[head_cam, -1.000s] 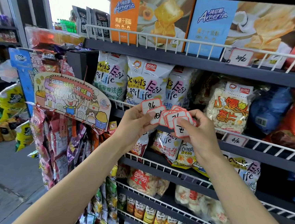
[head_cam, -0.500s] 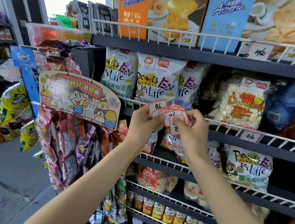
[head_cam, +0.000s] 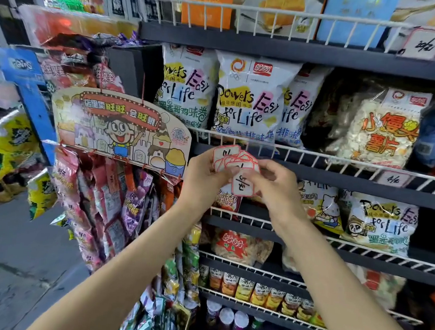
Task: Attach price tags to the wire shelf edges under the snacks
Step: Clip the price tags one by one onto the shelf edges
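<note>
My left hand grips a fanned stack of red-bordered white price tags in front of the white wire shelf edge. My right hand pinches one tag that hangs below the stack, partly drawn out. White "Powers Easy for Life" snack bags stand on the shelf just above the hands. Two tags hang on wire edges: one under the clear bag of crackers, another on the top shelf.
A cartoon cardboard sign with several hanging snack strips juts out left of the shelves. Lower shelves hold more bags and small cups. Grey floor lies at the lower left.
Both hands have dropped slightly against the shelves and drawn closer together. The right hand has pulled one tag down out of the fan. The view has moved closer to the shelves.
</note>
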The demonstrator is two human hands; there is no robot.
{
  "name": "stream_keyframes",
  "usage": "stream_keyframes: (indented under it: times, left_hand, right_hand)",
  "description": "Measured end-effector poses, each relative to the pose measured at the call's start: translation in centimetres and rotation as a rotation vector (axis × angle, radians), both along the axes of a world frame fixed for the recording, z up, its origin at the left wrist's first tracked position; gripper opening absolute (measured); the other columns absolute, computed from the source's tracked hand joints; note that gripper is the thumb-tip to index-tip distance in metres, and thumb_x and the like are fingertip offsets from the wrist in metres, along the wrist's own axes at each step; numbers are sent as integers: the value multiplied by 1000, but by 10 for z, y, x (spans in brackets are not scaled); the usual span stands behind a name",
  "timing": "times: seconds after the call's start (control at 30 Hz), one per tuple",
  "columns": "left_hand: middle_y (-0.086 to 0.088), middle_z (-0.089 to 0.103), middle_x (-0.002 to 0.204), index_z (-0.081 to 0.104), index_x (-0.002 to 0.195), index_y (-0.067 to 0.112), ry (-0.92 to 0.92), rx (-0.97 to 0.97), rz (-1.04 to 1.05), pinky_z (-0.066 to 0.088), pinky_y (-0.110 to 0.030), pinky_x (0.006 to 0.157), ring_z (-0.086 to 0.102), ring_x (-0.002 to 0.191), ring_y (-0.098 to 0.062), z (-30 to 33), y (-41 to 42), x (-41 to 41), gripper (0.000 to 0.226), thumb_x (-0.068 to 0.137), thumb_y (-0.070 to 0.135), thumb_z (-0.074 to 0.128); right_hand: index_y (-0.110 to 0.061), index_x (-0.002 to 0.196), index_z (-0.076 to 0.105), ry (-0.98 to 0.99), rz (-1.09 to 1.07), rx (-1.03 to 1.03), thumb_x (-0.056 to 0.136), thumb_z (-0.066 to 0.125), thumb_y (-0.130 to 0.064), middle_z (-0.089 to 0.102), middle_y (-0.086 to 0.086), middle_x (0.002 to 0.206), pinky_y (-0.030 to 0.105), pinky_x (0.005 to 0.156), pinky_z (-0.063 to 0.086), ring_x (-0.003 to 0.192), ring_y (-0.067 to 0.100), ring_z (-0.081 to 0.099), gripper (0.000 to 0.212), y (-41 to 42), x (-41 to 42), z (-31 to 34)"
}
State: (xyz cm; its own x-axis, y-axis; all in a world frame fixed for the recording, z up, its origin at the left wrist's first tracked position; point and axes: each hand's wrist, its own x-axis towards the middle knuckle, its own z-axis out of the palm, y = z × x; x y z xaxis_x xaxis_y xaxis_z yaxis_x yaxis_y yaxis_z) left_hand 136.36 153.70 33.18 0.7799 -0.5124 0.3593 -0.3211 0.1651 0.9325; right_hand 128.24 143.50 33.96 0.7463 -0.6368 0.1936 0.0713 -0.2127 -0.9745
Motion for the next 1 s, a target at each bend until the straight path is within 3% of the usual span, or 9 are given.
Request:
stream_keyframes:
  times: [0.1,0.23,0.33,0.53,0.73,0.87,0.93,1.0]
  left_hand:
    - [-1,73,88,65,91,25,17,37,-16,57,-40,82,69,87,-20,-3,6,6,20,85,7,66]
    - [-6,72,93,64,93,24,82,63,-91,55,-45,87,68,92,-29,-4,13,13,22,85,4,66]
    - [-8,72,98,64,97,23,107,64,-140,54,-44,88,68,96,-27,-5,15,17,23,85,3,65]
    - [-10,71,103,63,105,17,111,76,-182,55,-39,88,68,97,-23,-7,11,22,23,86,3,63]
    - [-8,72,100,63,103,17,62,106,-163,56,-34,82,69,94,-22,-7,2,26,21,87,5,62]
    - [-4,72,92,64,101,14,-13,179,-96,56,-28,76,67,79,-11,-8,0,36,16,88,5,61]
    - [-3,72,91,64,103,14,-77,267,-94,56,-33,80,67,80,-12,-8,-3,42,17,88,6,62]
    - [-6,72,97,62,111,13,-150,363,-116,55,-41,85,68,88,-18,-6,-14,46,25,87,7,63]
  right_hand:
    - [-7,84,68,29,126,107,94,53,-16,66,17,85,45,84,52,80,26,62,20,-7,0,0]
    - [-6,88,70,42,214,175,88,60,-8,70,11,81,29,65,56,72,18,65,10,-16,0,4]
    - [-1,88,69,19,192,241,81,65,-3,67,8,72,17,47,47,58,11,62,7,-17,1,8]
    - [-12,74,63,20,125,194,67,76,-2,64,-3,60,26,63,48,63,12,60,18,-22,3,11]
    - [-12,79,68,38,109,107,72,75,-5,61,-8,55,13,49,42,53,1,56,13,-29,1,12]
    - [-12,82,71,-49,66,185,79,70,-9,64,-3,63,16,49,40,57,5,52,5,-47,-2,13]
    - [-11,86,70,-68,-5,101,85,65,-7,64,-1,67,15,53,46,59,6,54,7,-60,-1,15]
    - [-10,89,68,-25,-76,-113,88,61,-6,65,2,72,16,58,52,61,7,59,9,-70,3,19]
